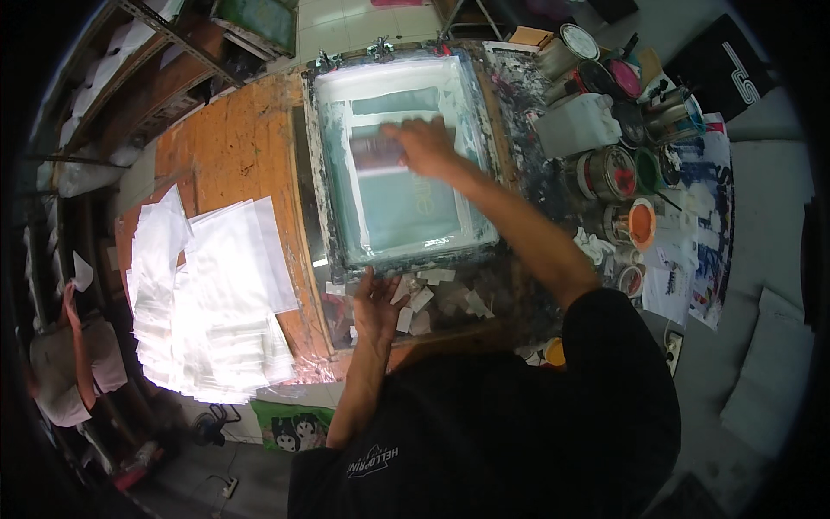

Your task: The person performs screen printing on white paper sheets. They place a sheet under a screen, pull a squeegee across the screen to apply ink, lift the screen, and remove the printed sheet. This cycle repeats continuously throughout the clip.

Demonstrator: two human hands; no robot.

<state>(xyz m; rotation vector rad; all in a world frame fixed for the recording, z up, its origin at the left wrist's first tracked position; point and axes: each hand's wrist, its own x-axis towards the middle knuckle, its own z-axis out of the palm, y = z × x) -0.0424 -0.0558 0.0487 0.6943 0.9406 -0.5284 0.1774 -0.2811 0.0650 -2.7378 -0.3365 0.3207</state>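
A screen printing frame [329, 186] with a pale green mesh lies on the table ahead of me, held at its far edge by metal clamps [379, 50]. My right hand [426, 149] reaches over the mesh, its fingers closed round a squeegee [377, 152]. Motion smears the squeegee, and its lower edge is not sharp. White ink or tape borders the mesh, and pale lettering shows in its right half. At the frame's near edge is my left hand [377, 303], fingers apart, fingertips touching or just under the rim; nothing shows in it.
Thin white sheets [220, 294] are piled on the wooden table [233, 147] to the left. Ink cans [612, 173], a white plastic container [577, 125] and an orange ink pot [641, 223] crowd the right side. Paper scraps [421, 299] lie by the near edge. Another person's arm [76, 346] shows far left.
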